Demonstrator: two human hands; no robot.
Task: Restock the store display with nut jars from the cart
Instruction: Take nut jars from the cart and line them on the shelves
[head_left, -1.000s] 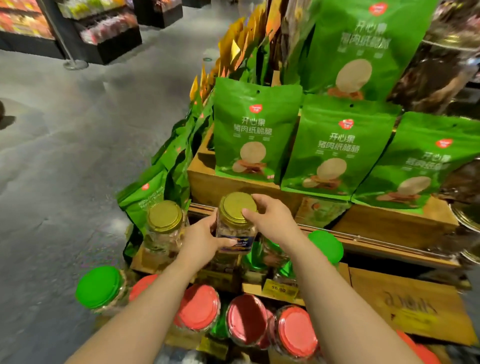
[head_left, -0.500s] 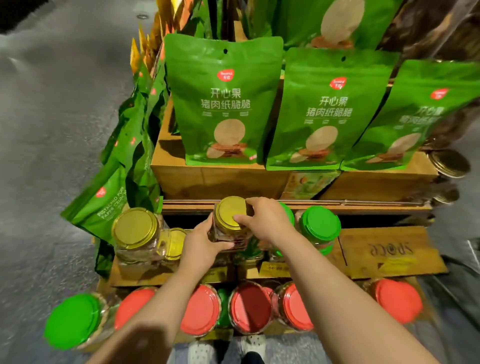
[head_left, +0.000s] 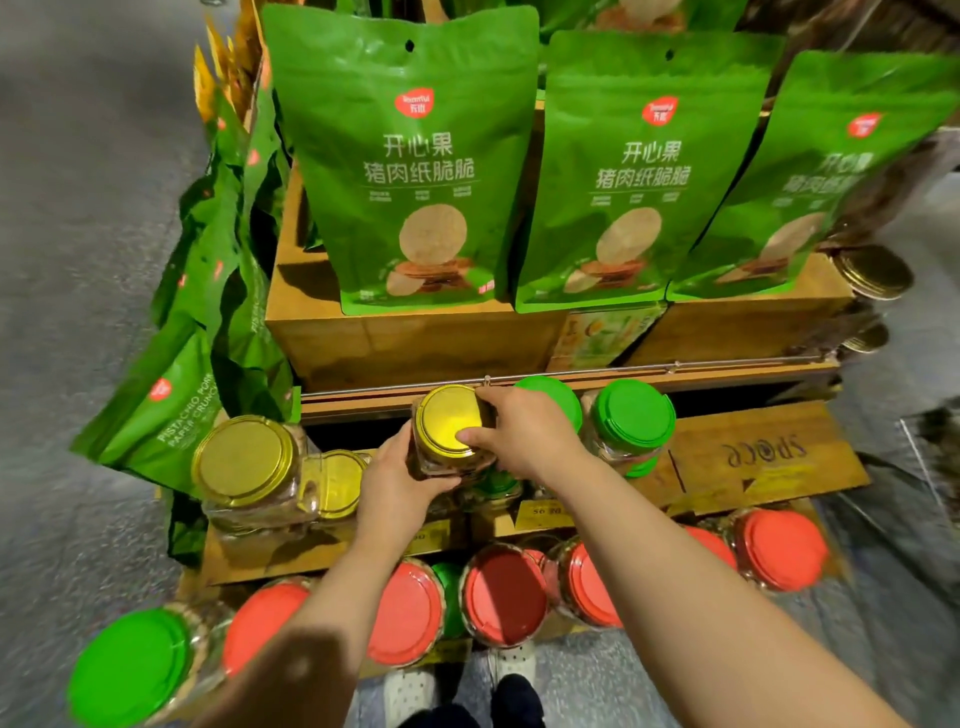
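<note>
Nut jar (head_left: 451, 431) with a gold lid is on the middle shelf (head_left: 753, 462) of the store display, held by both hands. Left hand (head_left: 397, 480) wraps round its side. Right hand (head_left: 524, 431) curls over the lid, thumb on top. Two gold-lid jars (head_left: 249, 467) stand to its left, green-lid jars (head_left: 631, 421) to its right, and red-lid jars (head_left: 504, 595) sit lower down.

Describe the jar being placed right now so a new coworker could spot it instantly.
Find the green snack pouches on the wooden display, then drop to the shelf below. The gold-lidded jar there sits between two more gold-lidded jars and green-lidded jars. It alone is gripped by both hands, left hand and right hand.
</note>
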